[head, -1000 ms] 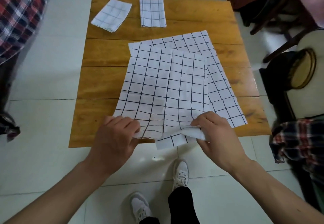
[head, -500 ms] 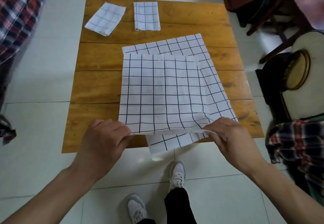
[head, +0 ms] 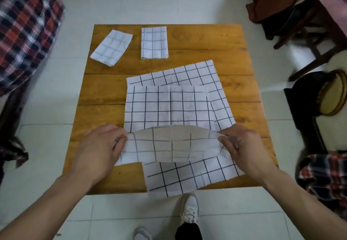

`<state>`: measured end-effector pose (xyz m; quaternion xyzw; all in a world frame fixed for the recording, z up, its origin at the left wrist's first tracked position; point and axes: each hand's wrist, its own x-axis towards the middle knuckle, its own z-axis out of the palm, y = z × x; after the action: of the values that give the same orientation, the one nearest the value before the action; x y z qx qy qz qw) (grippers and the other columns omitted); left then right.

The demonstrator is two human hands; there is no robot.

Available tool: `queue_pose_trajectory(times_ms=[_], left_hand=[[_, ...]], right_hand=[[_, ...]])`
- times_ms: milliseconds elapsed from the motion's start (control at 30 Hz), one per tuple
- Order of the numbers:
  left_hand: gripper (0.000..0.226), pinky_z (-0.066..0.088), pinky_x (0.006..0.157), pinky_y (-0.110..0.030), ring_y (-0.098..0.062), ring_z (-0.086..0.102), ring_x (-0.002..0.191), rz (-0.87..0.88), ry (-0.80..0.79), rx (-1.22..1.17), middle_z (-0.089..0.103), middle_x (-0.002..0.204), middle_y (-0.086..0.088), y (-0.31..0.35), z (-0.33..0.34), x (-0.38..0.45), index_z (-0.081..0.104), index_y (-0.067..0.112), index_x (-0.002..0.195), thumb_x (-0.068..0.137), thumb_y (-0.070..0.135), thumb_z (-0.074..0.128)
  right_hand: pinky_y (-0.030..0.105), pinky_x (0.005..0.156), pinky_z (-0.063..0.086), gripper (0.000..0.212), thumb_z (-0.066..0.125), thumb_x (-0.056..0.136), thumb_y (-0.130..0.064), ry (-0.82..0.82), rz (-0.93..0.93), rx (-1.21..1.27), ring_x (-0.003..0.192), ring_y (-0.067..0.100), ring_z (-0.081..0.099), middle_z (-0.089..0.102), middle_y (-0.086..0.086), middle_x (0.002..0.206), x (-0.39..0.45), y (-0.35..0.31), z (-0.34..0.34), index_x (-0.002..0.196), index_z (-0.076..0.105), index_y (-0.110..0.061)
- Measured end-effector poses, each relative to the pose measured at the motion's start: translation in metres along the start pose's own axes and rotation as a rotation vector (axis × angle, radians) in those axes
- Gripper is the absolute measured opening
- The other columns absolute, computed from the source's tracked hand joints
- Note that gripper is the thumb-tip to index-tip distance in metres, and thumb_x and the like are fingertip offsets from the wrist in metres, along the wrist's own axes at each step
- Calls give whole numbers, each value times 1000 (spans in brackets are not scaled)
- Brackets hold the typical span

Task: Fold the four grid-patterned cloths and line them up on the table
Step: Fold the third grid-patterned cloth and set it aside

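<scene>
Wooden table (head: 234, 51) as landmark. Left hand (head: 97, 149) and right hand (head: 242, 147) each pinch a near corner of the top cloth (head: 169, 104), near edge lifted off the table and curled back toward the table's far side, underside showing. Top cloth's far part lies flat at table centre. Under it the bottom cloth (head: 189, 175) lies spread and skewed, sticking out on the right side and past the table's near edge. Two folded cloths at the table's far-left: angled folded cloth (head: 111, 47) nearest the left edge, straight folded cloth (head: 154, 42) just right of it, apart. White shoe (head: 189, 209) on floor below the near edge.
</scene>
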<state>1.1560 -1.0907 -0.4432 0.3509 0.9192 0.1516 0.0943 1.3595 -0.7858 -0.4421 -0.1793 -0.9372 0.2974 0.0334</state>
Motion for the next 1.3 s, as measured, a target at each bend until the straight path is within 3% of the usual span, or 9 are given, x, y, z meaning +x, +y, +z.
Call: queue_pose_trajectory(times_ms=[200,367,467,667,800,867,933,1033,1300], left_hand=[[22,38,51,-30,-8,46,58,-154,27,24,53,64,9,-5,2,45,56,23,76,91,36,64],[14,34,51,-28,-8,50,63,-255,52,-107,57,69,11,-17,14,82,59,24,81,92,27,66],[10,44,56,-31,-9,55,68,-272,25,-179,62,76,8,-28,26,106,61,24,85,94,22,63],[7,50,57,-32,-8,57,67,-305,-17,-260,61,76,11,-47,49,146,61,26,87,94,26,63],[6,47,64,-28,-10,54,78,-324,7,-246,56,87,8,-55,61,165,63,22,86,91,24,65],[7,43,61,-25,-10,55,76,-346,3,-269,57,86,7,-56,63,173,63,21,85,91,24,66],[8,48,59,-30,-12,57,72,-366,-22,-288,60,81,7,-57,66,182,62,21,85,92,24,65],[11,52,57,-37,-13,59,66,-429,-47,-308,62,74,5,-60,72,193,61,22,83,93,24,64],[7,42,55,-25,-9,58,73,-504,4,-301,63,82,8,-63,84,200,64,20,90,90,24,70]], right_hand=[[31,57,52,5,68,91,-21,-14,182,74,66,5,60,65,-9,72,59,18,5,92,63,-22],[26,51,48,7,67,92,-20,-21,300,135,61,9,63,69,-5,69,100,31,17,91,60,-22],[14,48,42,3,64,93,-16,-15,335,113,63,6,61,68,-4,74,122,33,22,95,62,-19],[22,59,45,20,65,94,-20,-29,406,44,70,10,59,66,0,80,157,39,36,112,65,-13],[5,59,34,29,66,93,-23,-45,449,32,80,8,54,64,0,91,179,51,45,119,64,-12],[15,64,38,31,66,93,-24,-59,468,29,81,10,54,63,-1,89,187,54,48,121,63,-12],[23,68,41,27,65,93,-24,-89,471,20,79,11,56,62,-3,86,194,57,50,118,64,-12],[18,57,40,17,65,93,-22,-116,443,-5,69,5,55,58,-10,75,204,64,55,105,67,-11],[18,53,44,6,71,88,-19,-126,387,-44,68,5,59,67,-3,79,215,77,63,91,66,-17]])
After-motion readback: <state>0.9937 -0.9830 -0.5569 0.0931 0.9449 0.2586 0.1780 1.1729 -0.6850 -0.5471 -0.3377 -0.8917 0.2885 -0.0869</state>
